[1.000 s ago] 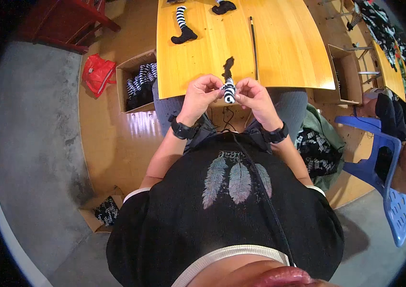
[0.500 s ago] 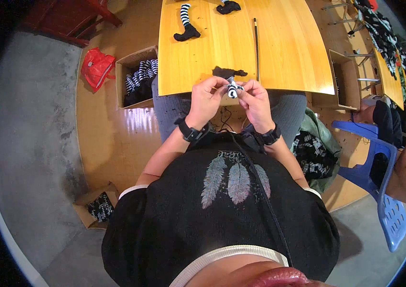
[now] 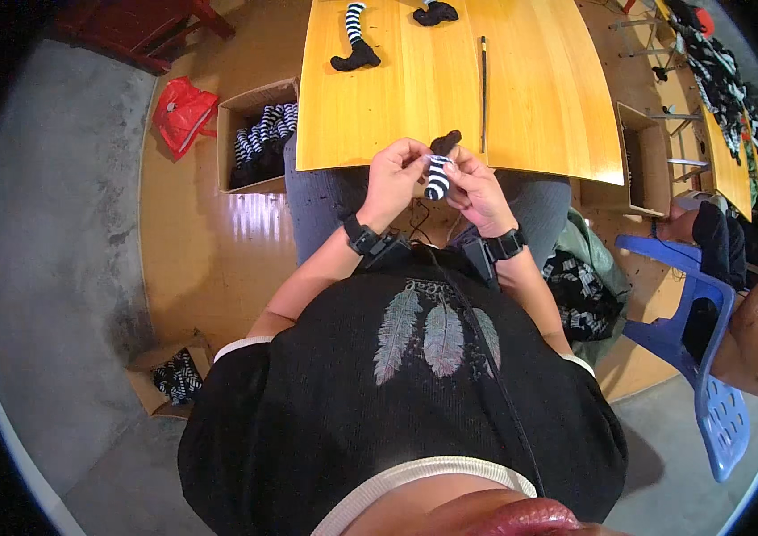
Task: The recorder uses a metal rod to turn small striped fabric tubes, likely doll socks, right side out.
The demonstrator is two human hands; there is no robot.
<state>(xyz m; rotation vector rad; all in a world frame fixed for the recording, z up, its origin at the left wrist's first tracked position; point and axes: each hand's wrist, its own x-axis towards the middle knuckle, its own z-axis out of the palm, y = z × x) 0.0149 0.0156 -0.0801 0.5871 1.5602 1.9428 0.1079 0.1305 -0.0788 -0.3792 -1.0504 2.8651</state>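
Note:
Between my two hands, at the table's near edge, is a small striped fabric leg (image 3: 437,183), black and white, with a dark foot end pointing away from me. My left hand (image 3: 391,186) pinches its left side with thumb and forefinger. On the other side, my right hand (image 3: 483,195) grips it with closed fingers. Farther off on the wooden table (image 3: 379,125) lies a finished-looking striped leg with a black boot (image 3: 357,49). Another dark boot piece (image 3: 435,13) is partly cut off at the top. A thin black stick (image 3: 484,94) lies lengthwise to the right.
A carton (image 3: 229,147) of striped pieces stands left of the table, beside a red bag (image 3: 184,116). Another carton (image 3: 644,161) and a green sack (image 3: 607,259) are on the right. A person sits near a blue plastic chair (image 3: 687,308). A smaller box (image 3: 151,393) sits lower left.
The striped piece, bunched up before, now hangs longer with its stripes showing toward me. Its dark end, spread flat on the table earlier, now stands up narrow above my fingers.

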